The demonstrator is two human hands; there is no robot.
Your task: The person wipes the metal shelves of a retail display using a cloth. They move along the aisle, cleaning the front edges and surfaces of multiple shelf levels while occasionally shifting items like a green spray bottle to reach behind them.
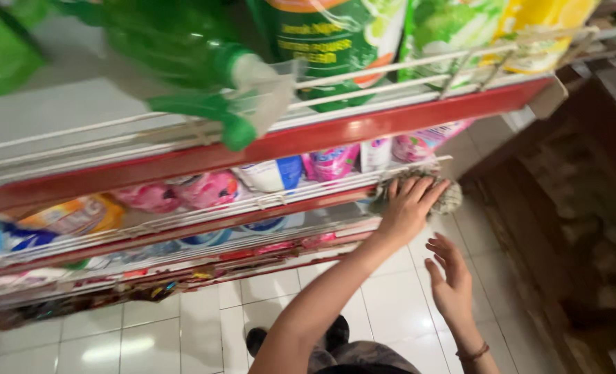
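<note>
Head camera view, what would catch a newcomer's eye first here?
The tilted red-edged wire shop shelves crossing the frame, with a green plastic spray bottle lying on the top one. At the right end of the second shelf, the left hand presses a grey crumpled cloth against the rail, while the right hand hangs open and empty just below, over the white floor tiles.

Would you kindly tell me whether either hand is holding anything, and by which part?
The left hand presses a greyish cloth from on top against the shelf rail. The right hand is open, holding nothing.
</note>
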